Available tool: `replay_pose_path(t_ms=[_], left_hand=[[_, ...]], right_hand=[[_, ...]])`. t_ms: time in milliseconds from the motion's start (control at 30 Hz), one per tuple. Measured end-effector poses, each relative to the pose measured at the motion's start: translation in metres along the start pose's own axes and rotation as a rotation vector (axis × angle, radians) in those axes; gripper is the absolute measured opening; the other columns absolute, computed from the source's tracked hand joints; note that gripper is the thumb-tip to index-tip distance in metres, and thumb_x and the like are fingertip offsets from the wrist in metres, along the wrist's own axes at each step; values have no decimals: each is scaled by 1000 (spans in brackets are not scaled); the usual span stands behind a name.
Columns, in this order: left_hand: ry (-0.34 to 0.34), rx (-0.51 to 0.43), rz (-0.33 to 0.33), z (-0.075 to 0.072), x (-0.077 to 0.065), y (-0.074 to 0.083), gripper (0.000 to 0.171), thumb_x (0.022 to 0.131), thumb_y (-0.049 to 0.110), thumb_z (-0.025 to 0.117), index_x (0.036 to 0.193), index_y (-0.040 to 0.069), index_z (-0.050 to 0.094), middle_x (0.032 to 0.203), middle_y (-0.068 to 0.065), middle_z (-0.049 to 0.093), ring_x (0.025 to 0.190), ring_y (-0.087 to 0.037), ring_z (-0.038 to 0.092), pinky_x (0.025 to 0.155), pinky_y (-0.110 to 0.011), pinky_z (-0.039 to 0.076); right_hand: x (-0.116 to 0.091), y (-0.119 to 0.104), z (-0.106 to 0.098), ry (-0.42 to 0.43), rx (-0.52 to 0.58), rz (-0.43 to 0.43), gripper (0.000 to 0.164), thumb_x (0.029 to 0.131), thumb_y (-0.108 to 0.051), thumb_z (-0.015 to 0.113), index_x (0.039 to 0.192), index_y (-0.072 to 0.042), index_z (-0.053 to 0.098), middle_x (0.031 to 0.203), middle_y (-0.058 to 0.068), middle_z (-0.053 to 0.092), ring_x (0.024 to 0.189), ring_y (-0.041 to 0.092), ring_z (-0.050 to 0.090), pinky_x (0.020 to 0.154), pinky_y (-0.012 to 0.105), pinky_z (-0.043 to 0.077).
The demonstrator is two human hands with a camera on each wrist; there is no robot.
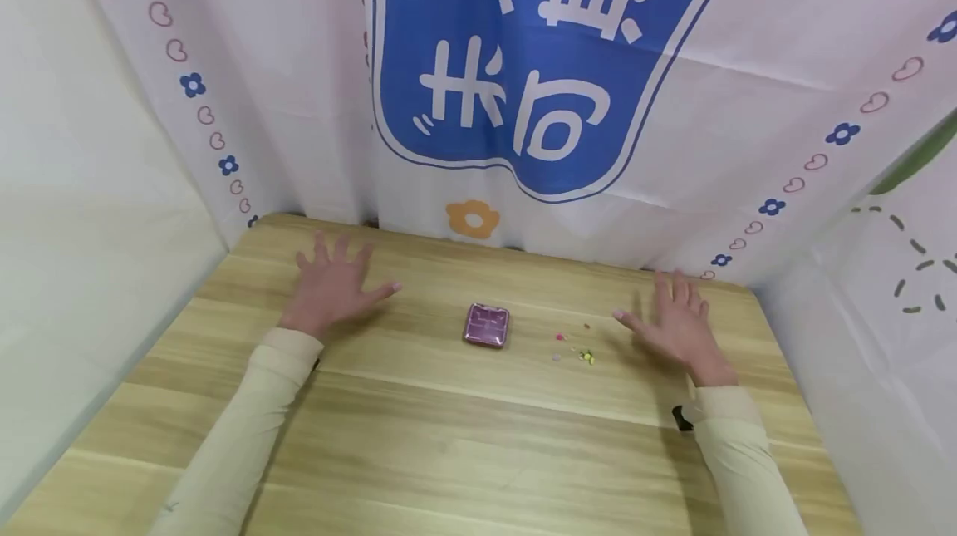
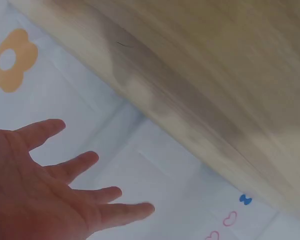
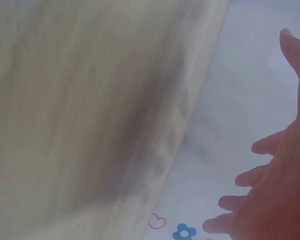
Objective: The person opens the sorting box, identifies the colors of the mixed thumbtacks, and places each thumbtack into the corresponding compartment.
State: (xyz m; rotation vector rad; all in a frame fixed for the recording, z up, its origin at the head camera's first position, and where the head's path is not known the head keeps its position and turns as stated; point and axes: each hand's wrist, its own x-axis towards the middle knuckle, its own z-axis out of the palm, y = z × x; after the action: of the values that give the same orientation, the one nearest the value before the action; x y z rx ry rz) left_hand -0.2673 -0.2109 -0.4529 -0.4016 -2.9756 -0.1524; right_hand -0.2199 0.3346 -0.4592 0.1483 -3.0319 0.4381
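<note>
My left hand is spread over the far left of the wooden table, fingers straight and apart, holding nothing. On the far right, my right hand is likewise spread with nothing in it. Between them lies a small square purple case with a shiny, clear-looking top. To its right, nearer the right hand, is a scatter of tiny pieces: a pink bit, a yellow-green cluster, a brown bit and a pale one. Both wrist views show bare palms and extended fingers.
A white cloth with a blue printed panel hangs along the table's back edge. More white cloth closes in the left side and the right side. A small black object shows at the right wrist.
</note>
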Motion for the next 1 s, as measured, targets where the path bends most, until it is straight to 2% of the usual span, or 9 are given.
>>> replay_pose_path(t_ms=[167,300,433,600,767,900,1000], left_hand=[[-26,-48,51,8,5,10,96,77,81,38,141,10,40,143,-29,31,126,-61,5,89,-83,13],[-88,-119,131,10,6,26,93,77,74,50,141,7,38,138,-26,40,124,-53,25,94,-73,27],[-165,-146,201,10,5,46,101,72,74,58,143,6,34,134,-26,45,116,-47,40,94,-62,38],[-191,-131,280,13,8,71,107,62,76,64,140,6,39,127,-22,51,109,-40,47,89,-56,45],[-200,-112,358,17,12,94,99,58,75,67,132,11,51,113,-10,60,94,-24,55,78,-43,53],[-226,-98,383,17,16,110,95,55,73,70,128,14,55,110,-4,63,91,-17,56,76,-38,53],[-246,-92,393,16,17,117,94,55,72,72,127,14,56,109,-5,62,90,-18,56,76,-39,53]], right_hand=[[0,-4,4,-8,16,-10,111,79,-76,44,149,-4,-3,150,31,-12,129,55,-8,98,77,3],[-2,-8,8,-18,26,-6,110,79,-76,45,149,-2,2,150,32,-10,130,54,-8,99,76,3],[-2,-15,8,-15,42,-3,110,78,-76,45,149,-2,3,151,30,-9,130,53,-8,99,75,6],[-2,-26,8,-18,72,-7,110,78,-75,46,149,-5,1,152,28,-8,132,50,-9,96,77,14],[-1,-42,14,-21,89,-34,108,79,-74,48,149,-2,6,151,31,0,131,52,-3,96,77,18],[1,-54,21,-42,91,-49,109,78,-76,47,148,-2,8,150,32,4,131,52,2,97,75,21],[2,-63,26,-50,94,-54,110,77,-77,46,149,-3,8,151,30,6,131,51,4,98,73,21]])
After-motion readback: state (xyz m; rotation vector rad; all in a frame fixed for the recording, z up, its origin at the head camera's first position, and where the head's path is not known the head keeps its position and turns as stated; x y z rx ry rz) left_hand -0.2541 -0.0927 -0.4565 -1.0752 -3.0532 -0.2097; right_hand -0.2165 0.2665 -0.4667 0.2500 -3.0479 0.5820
